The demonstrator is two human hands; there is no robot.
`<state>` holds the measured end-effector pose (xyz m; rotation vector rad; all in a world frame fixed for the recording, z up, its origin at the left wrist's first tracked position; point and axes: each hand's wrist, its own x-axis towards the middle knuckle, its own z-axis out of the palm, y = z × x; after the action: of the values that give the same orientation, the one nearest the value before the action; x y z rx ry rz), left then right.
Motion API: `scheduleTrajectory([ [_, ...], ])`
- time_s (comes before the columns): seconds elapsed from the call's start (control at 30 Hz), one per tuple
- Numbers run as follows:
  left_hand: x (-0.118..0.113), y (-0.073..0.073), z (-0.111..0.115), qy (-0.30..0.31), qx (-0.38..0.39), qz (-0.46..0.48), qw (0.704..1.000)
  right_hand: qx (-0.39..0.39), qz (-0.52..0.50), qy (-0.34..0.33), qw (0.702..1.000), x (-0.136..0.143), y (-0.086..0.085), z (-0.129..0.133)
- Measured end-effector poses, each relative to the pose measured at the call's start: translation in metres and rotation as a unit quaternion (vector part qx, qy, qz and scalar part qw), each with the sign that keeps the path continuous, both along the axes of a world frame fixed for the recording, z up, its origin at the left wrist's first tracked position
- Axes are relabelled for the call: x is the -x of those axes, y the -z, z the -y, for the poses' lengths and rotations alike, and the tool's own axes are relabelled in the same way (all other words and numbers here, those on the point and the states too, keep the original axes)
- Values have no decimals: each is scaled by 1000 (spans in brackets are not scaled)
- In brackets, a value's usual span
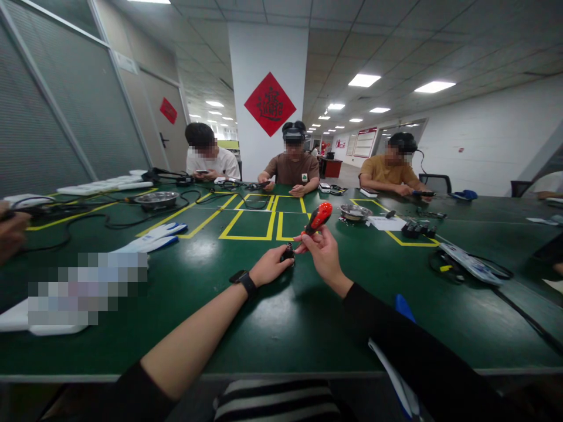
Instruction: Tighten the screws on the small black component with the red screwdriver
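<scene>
A red-and-black screwdriver (320, 218) is gripped by its handle in my right hand (328, 257), tilted with the rounded handle end up and to the right. Its shaft is mostly hidden by my fingers. Close by on the left, my left hand (269, 265) is closed around a small black part (288, 252) with a shiny metal tip on top, held just above or against the green table (264, 334). Fingers cover much of that part, so its exact kind is unclear. The two hands nearly touch.
A metal bowl (355, 212) and several black parts (417, 229) lie ahead to the right; another metal bowl (157, 200) stands at left. White-and-blue gloves (162, 234), cables (105, 223) and a white-and-blue object (468, 262) are on the table. Three people sit opposite.
</scene>
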<state>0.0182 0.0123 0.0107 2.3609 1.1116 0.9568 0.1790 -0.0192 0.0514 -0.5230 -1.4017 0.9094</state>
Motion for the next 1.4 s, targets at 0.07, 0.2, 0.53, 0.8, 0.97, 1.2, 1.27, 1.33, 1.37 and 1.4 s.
scheduleTrajectory([
  [0.07,0,-1,1,4,-1,0,1000,2,-10,12,1000,1,1,-1],
  [0.2,0,-2,2,-1,5,2,1000,3,-17,38,999,1,2,-3],
  [0.53,0,-1,1,7,12,18,1000,-8,2,53,999,-4,4,-5],
  [0.8,1,3,-3,6,-3,6,1000,-28,2,5,1000,-3,-1,0],
  [0.97,1,2,-1,10,1,8,1000,-28,7,26,999,-1,1,-1],
  [1.2,-1,0,2,-8,18,14,1000,-33,38,43,998,0,3,1],
  [1.27,-1,-1,3,-7,18,19,1000,-38,40,49,997,0,3,1],
  [1.33,-1,-2,3,-4,19,23,1000,-40,39,55,997,0,4,1],
  [1.37,-1,-2,3,-4,20,24,999,-41,39,57,997,0,4,1],
  [1.4,-1,-2,3,-4,21,25,999,-42,38,59,997,0,4,1],
])
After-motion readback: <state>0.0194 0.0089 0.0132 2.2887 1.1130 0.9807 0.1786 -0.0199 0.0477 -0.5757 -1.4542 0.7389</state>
